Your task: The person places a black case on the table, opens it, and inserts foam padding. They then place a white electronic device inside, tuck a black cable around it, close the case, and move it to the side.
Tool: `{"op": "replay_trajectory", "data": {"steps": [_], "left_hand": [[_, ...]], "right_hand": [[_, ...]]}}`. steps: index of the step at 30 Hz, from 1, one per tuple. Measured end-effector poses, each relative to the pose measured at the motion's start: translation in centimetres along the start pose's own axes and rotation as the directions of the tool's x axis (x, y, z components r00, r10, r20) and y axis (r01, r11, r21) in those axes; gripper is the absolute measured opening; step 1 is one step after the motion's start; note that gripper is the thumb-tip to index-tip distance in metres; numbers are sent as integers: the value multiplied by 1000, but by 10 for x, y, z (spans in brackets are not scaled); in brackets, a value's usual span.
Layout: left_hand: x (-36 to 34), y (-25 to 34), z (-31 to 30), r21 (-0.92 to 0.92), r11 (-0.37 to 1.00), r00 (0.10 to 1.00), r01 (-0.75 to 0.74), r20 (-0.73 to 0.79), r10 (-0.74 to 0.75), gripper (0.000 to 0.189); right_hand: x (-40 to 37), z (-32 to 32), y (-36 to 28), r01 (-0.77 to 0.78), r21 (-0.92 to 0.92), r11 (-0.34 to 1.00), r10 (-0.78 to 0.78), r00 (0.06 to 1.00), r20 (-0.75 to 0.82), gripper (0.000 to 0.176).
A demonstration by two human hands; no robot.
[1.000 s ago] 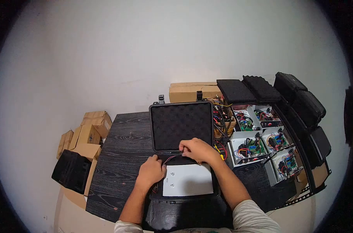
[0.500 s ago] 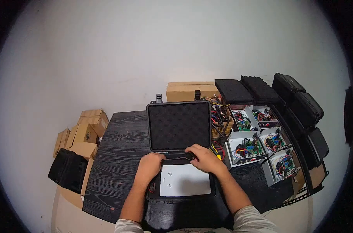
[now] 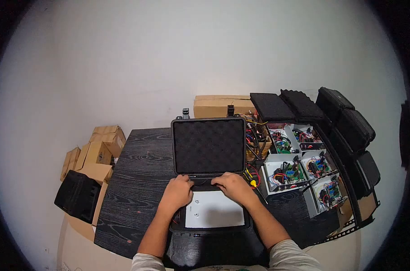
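A black hard case [image 3: 173, 149] stands open on the table, its raised lid lined with dark egg-crate foam [image 3: 208, 147]. A white panel [image 3: 216, 210] with a few small fittings near its left side lies in the base. My left hand [image 3: 178, 193] is closed at the left of the base's back edge, just below the hinge. Opposite it, my right hand [image 3: 234, 186] has its fingers bent and pressed together at the same edge, above the panel's right part. What the fingertips of both hands grip is hidden. Reddish wires [image 3: 176, 218] show left of the panel.
Several white metal trays [image 3: 284, 174] with circuit boards and wires sit on the right, near a yellow-and-black tool [image 3: 253, 183]. Black cases [image 3: 349, 122] and foam sheets [image 3: 272, 106] lie behind them. Cardboard boxes [image 3: 99, 153] stand at the left, beyond the dark wooden table [image 3: 137, 180].
My right hand has shifted slightly right and down, its fingers curling in. My left fingers moved a little up toward the hinge. A thin grey strand seen between the hands is now less visible.
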State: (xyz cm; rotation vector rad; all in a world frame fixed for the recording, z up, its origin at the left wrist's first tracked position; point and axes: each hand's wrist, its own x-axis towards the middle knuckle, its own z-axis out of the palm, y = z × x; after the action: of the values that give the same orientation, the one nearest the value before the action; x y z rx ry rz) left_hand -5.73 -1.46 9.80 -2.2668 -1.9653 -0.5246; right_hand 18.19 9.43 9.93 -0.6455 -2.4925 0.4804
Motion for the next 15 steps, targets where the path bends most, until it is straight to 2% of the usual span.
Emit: {"op": "replay_trajectory", "data": {"steps": [3, 6, 9, 12, 15], "left_hand": [[1, 0, 3, -53, 995, 996, -84, 12, 85, 31], [-2, 6, 7, -52, 997, 992, -55, 107, 60, 35], [-4, 7, 9, -4, 998, 992, -59, 108, 59, 36], [-3, 8, 8, 1, 999, 992, -54, 115, 53, 35], [-2, 4, 1, -98, 994, 991, -47, 117, 59, 34]], "right_hand": [[-1, -2, -2, -49, 86, 995, 42, 996, 78, 22], [0, 3, 0, -53, 114, 992, 45, 996, 74, 31], [-4, 10, -1, -76, 59, 995, 70, 993, 95, 40], [-4, 11, -5, -114, -8, 993, 113, 973, 201, 46], [-7, 13, -1, -63, -14, 998, 64, 976, 210, 47]]}}
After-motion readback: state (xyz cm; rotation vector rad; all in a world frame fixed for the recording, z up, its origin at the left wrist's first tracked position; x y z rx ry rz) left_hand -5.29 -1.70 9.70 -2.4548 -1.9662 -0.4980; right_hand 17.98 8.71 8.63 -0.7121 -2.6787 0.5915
